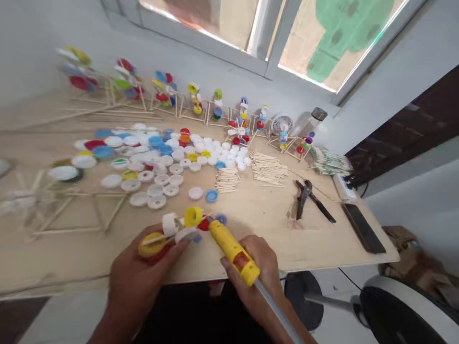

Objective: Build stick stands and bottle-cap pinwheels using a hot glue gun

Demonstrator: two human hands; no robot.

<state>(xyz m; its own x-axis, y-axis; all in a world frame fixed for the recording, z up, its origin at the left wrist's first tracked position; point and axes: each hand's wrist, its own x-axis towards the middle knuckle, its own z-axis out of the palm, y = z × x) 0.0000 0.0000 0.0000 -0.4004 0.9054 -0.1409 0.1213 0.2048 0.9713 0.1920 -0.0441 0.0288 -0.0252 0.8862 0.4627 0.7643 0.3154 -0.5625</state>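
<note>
My left hand (143, 272) pinches a small wheel of bottle caps (186, 231) joined by thin sticks, with yellow, white, red and blue caps showing. In my right hand (260, 267) is a yellow glue gun (233, 251), a clear glue stick running out of its back end. The gun's nozzle points left and lies close to the red cap of the wheel; whether it touches cannot be made out. A loose white cap (195, 193) and a blue cap (211, 195) rest on the table just beyond the wheel.
Many loose caps (150, 148) cover the table's middle left. Piles of short sticks (268, 168) lie right of them. Finished cap wheels on stick stands (165, 91) line the wall. Pliers (304, 196), a knife (322, 208) and a black phone (363, 228) are at the right.
</note>
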